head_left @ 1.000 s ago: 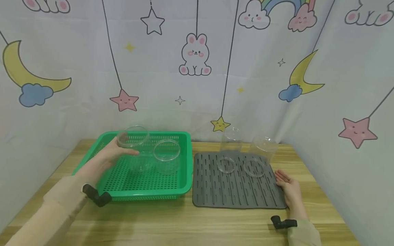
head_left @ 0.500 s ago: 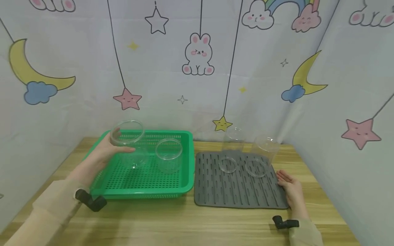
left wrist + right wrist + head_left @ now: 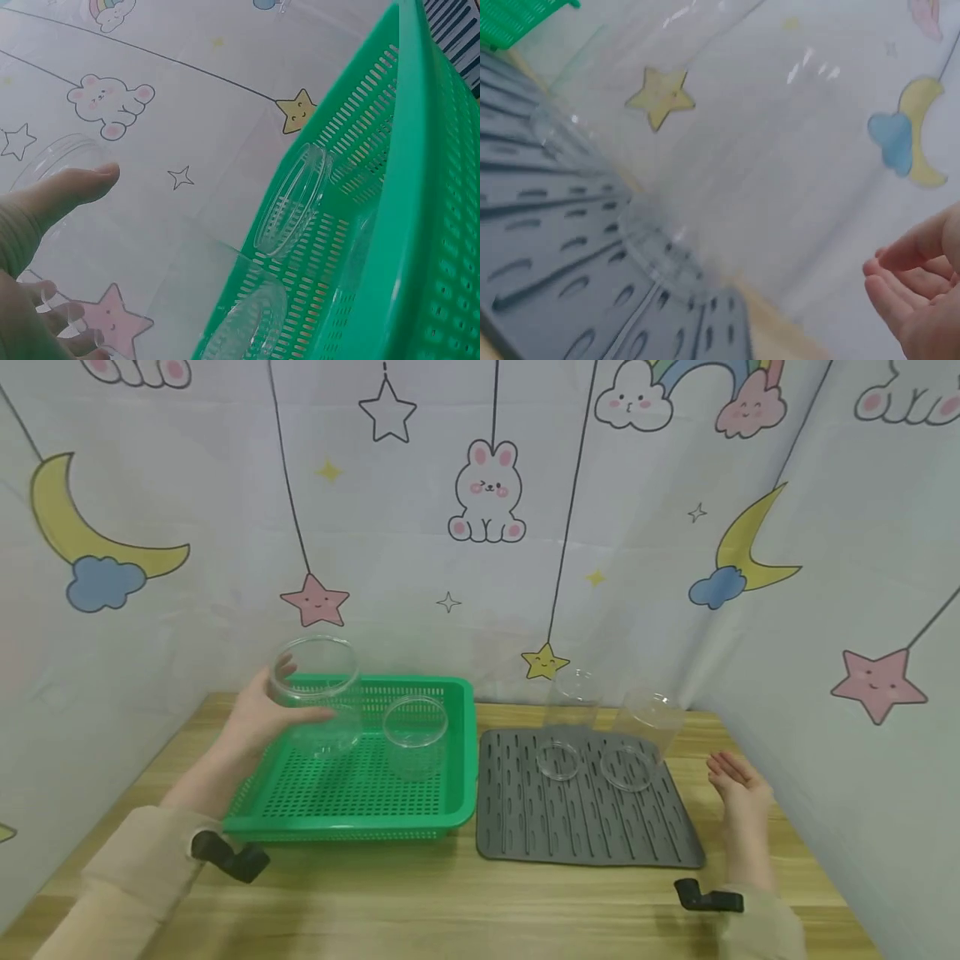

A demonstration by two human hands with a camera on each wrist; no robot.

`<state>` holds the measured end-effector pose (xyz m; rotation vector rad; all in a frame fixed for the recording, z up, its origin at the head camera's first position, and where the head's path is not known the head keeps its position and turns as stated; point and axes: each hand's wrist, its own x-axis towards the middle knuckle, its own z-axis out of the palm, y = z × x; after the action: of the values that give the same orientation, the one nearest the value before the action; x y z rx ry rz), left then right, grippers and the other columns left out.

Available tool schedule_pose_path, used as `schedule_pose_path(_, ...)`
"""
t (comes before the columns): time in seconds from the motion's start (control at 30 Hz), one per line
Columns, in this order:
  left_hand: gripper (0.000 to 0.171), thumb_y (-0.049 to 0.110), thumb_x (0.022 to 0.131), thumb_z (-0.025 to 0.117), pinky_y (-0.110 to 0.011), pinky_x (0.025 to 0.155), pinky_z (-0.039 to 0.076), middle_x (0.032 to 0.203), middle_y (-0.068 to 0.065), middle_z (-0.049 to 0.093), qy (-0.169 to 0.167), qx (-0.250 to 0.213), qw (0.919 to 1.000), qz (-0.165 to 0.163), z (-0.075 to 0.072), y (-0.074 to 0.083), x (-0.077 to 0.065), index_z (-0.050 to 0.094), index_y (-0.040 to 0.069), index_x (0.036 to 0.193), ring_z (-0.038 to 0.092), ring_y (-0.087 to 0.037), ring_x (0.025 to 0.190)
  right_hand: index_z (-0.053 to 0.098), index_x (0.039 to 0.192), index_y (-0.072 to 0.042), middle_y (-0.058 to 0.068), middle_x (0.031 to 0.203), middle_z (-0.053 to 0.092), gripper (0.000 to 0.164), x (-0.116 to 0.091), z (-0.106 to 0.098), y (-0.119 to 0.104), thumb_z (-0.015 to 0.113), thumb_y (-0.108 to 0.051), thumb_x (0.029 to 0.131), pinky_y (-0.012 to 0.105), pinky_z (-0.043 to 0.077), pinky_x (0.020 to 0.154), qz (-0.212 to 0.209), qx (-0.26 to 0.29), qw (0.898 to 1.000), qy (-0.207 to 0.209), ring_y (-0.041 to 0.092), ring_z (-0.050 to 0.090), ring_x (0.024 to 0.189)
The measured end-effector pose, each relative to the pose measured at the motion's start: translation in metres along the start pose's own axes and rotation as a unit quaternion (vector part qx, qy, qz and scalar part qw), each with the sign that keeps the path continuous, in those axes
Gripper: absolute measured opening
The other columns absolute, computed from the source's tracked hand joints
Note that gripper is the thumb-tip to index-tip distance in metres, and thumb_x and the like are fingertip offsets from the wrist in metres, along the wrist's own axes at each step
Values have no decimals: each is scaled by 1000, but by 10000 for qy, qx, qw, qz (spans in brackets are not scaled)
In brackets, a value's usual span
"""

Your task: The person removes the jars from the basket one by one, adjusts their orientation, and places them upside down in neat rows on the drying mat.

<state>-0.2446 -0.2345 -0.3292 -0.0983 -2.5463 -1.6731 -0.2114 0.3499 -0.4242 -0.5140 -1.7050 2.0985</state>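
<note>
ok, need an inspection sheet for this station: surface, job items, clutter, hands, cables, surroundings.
Surface: wooden table, grey mat lying on it.
Job items: held clear cup over the green basket; second clear cup inside the basket; two clear cups on the mat.
Clutter: nothing seen.
Left hand: grips the held cup.
Right hand: holds nothing, beside the mat, not touching it.
Cables: nothing seen.
Surroundings: cartoon-printed cloth behind and on both sides.

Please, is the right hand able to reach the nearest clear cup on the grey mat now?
Probably yes: the right hand holds nothing, and no object shows between it and the nearest clear cup on the grey mat.
</note>
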Motion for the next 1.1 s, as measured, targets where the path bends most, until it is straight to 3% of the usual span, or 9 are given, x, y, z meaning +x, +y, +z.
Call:
schedule_pose_path(0.17,114,21,72,87,-65,111,29,161,-17,23,284,373,9986,240,8,11,-7,14,12,158,26,-43,142,60,116,-11,-12,99,66,35,-15,12,-26,50,13,93,8,51,79,-578,575,9965,180,-3,66,89)
schedule_pose_path(0.3,111,25,68,90,-65,105,36,156,-18,32,588,787,9946,338,15,18,-12,23,13,156,35,-42,135,65,108,-13,-6,102,67,35,-27,22,-43,53,15,90,10,53,78,-954,883,9915,103,4,67,92)
schedule_pose_path(0.43,113,29,64,91,-67,102,36,150,-22,37,890,1338,9858,495,24,25,-15,26,14,155,37,-44,131,65,112,-8,-2,105,68,34,-39,32,-57,55,15,89,12,53,79,-1411,887,9860,-100,7,67,95)
schedule_pose_path(0.67,109,18,56,94,-69,102,35,143,-22,44,1309,1802,9664,1285,47,38,-18,38,13,150,38,-44,131,62,116,-2,2,110,67,35,-58,56,-72,57,17,88,14,54,78,-1821,872,9764,-760,11,67,98)
schedule_pose_path(0.9,107,11,53,95,-65,98,41,138,-20,47,1312,2028,9516,1899,75,57,-22,43,15,146,45,-44,125,54,129,-3,-4,120,63,40,-78,83,-69,59,9,91,13,52,86,-2235,43,9576,-1820,8,62,109)
schedule_pose_path(1.1,108,13,50,97,-64,105,38,140,-16,48,1236,2278,9373,2330,97,67,-27,44,15,145,36,-42,139,51,135,-8,-10,125,61,48,-95,113,-63,60,8,90,15,50,93,-2357,-416,9398,-2440,7,57,117)
